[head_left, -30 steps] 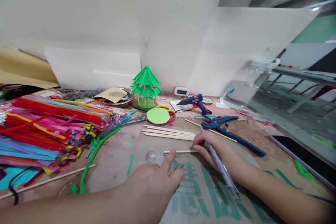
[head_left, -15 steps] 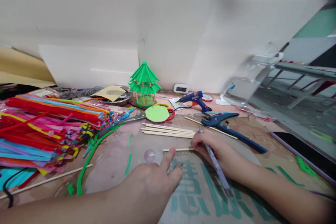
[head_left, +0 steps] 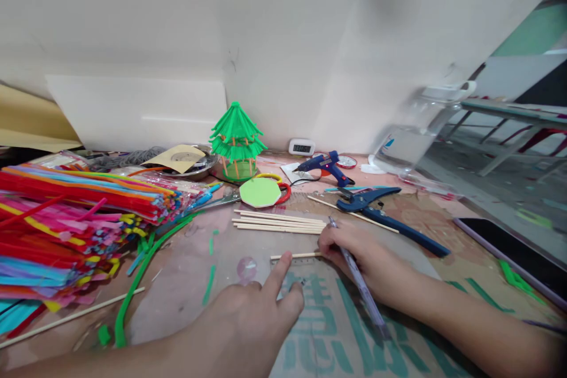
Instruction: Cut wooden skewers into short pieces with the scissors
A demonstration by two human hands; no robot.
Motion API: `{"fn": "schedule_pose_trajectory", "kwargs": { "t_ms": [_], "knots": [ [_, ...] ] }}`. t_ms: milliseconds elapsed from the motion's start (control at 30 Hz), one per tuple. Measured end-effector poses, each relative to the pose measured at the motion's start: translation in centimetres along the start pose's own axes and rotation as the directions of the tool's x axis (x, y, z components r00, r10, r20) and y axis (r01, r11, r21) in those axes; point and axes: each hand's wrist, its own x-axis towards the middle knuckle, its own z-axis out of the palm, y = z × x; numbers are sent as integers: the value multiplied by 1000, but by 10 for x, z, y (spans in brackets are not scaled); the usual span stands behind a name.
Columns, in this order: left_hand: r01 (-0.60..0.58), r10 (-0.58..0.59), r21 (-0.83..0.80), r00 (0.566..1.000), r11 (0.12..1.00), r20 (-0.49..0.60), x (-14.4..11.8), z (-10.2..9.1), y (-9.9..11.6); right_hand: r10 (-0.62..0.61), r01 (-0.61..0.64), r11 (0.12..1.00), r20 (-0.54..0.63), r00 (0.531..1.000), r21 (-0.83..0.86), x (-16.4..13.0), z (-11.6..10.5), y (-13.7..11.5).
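Observation:
My left hand (head_left: 252, 319) reaches in from the lower left, with its index finger stretched out and its tip on a thin wooden stick (head_left: 302, 256). The thumb is apart from the index finger; the other fingers are hidden. A clear ruler edge (head_left: 305, 261) with fine marks runs along the stick. My right hand (head_left: 361, 251) is closed around a purple-grey pen (head_left: 361, 283), which slants across the hand. Its fingertips meet the stick's right end and hide it. Just behind lie several similar wooden sticks (head_left: 279, 222), side by side.
Colourful pipe cleaners (head_left: 84, 207) are heaped left. Behind stand a green two-tier pavilion model (head_left: 237, 142), a light-green octagon (head_left: 260, 192) on scissors, a digital timer (head_left: 302, 146) and a blue glue gun (head_left: 323, 166). To the right are a blue cutter (head_left: 376, 207), phone (head_left: 509, 254) and water jug (head_left: 411, 136).
The whole view has shifted slightly, so things appear a little further left. Both hands keep their places on the stick, and the pen stays in my right hand.

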Motion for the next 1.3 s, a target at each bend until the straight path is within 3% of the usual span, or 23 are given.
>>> {"fn": "schedule_pose_trajectory", "kwargs": {
  "t_ms": [167, 433, 800, 1133, 1300],
  "knots": [
    [-5, 2, 47, 999, 999, 54, 3, 5, -2, -37, 37, 999, -45, 998, 5, 0, 0, 1],
    [-4, 20, 144, 994, 990, -112, 7, 35, -4, -16, 18, 1000, -79, 997, 20, 3, -2, -4],
    [-83, 134, 179, 946, 980, -294, -2, 37, -5, -86, 87, 993, 16, 996, -79, 5, -6, -5],
    [-95, 142, 165, 941, 982, -306, 0, 35, -7, -82, 83, 994, 17, 996, -71, 4, -6, -3],
    [-93, 145, 158, 920, 983, -363, 0, 39, -8, -90, 91, 992, 14, 996, -82, 6, -6, -4]
  ]
}}
